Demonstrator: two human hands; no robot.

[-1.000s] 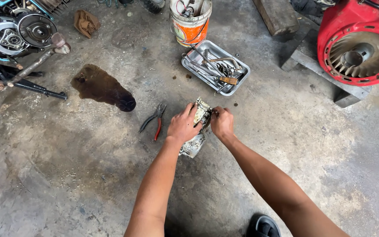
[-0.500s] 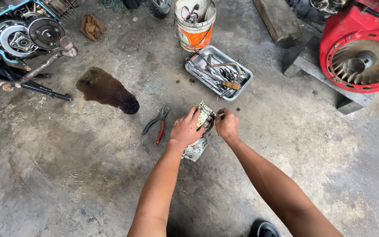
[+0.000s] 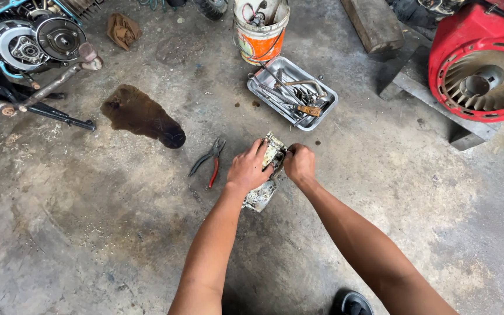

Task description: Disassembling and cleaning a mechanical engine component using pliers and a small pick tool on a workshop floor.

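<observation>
Roughly mid-floor: grimy grey metal engine part (image 3: 265, 175) lying on the stained concrete floor (image 3: 88, 233). Left hand (image 3: 248, 169) cupped over its left side, fingers wrapped around it. Right hand (image 3: 300, 164) closed in a fist at the part's upper right edge; what it grips is hidden. Red-handled pliers (image 3: 208, 165) just left of the hands. Shallow metal tray of tools (image 3: 292, 93) beyond, near the orange-and-white bucket (image 3: 261, 32).

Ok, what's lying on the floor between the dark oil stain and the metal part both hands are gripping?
In the head view, pliers with one red handle lie on the concrete between the oil stain and the metal part. They sit just beside the left hand, apart from it.
</observation>
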